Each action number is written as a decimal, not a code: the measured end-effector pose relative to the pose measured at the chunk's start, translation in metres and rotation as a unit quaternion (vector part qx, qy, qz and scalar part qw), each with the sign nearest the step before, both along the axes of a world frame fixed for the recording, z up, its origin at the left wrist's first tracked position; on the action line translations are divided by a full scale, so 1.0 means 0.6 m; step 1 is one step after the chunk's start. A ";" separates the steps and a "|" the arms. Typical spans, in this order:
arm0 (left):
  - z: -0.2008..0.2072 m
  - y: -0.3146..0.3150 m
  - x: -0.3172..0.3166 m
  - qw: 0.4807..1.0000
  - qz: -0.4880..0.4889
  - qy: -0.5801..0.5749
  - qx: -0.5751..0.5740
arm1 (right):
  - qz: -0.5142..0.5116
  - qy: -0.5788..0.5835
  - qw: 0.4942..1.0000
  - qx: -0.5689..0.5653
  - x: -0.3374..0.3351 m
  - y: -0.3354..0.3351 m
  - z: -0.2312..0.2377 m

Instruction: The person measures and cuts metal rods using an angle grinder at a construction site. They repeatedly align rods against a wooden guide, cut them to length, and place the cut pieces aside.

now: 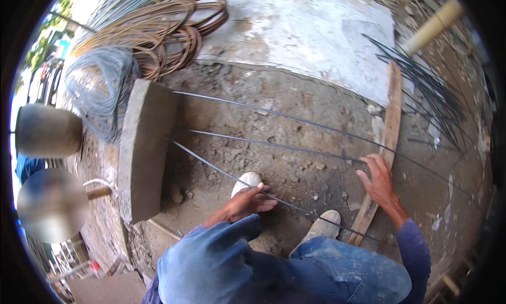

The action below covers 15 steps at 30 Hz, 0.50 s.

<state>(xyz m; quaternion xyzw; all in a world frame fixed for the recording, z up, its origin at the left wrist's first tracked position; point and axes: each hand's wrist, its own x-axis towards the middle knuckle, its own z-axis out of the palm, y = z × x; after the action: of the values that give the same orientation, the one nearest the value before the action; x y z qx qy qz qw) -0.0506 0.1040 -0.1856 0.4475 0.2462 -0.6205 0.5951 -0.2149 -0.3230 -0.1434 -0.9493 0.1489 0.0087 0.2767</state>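
Three thin steel rods run from a grey concrete slab (145,151) standing on edge at the left toward a wooden plank (391,111) on the right. My left hand (247,203) is at the near rod (208,163), which passes between its thumb and fingers. At the right, my right hand (380,184) is beside the plank, thumb apart from its curved fingers. Its fingertips touch the middle rod (274,143) near where that rod disappears under the hand. The far rod (295,116) lies across the plank, touched by neither hand.
Coils of rusty rod (179,37) and grey wire (100,77) lie at the far left. A bundle of dark rods (427,82) rests at the far right near a bamboo pole (435,25). A dark drum (50,131) stands left of the slab. My shoes (324,226) are on the dirt between the rods.
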 end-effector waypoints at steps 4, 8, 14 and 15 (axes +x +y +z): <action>0.081 0.018 0.031 0.975 -0.209 -0.061 0.052 | 0.021 0.021 0.998 0.050 -0.021 0.024 -0.013; 0.196 0.017 0.108 0.887 -0.366 -0.280 0.018 | 0.009 -0.013 0.999 0.043 -0.012 0.054 -0.054; 0.296 -0.068 0.285 0.650 -0.603 -0.460 0.046 | 0.046 -0.062 0.997 0.006 0.046 0.071 -0.151; 0.302 -0.088 0.303 0.598 -0.643 -0.476 0.054 | 0.053 -0.060 0.997 0.008 0.063 0.076 -0.167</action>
<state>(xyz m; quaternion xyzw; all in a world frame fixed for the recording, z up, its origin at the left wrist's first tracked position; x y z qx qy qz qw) 0.1310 0.0512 -0.0043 0.7533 -0.3901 -0.5271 0.0502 -0.1772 -0.2771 -0.2436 -0.9524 0.0819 -0.0323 0.2917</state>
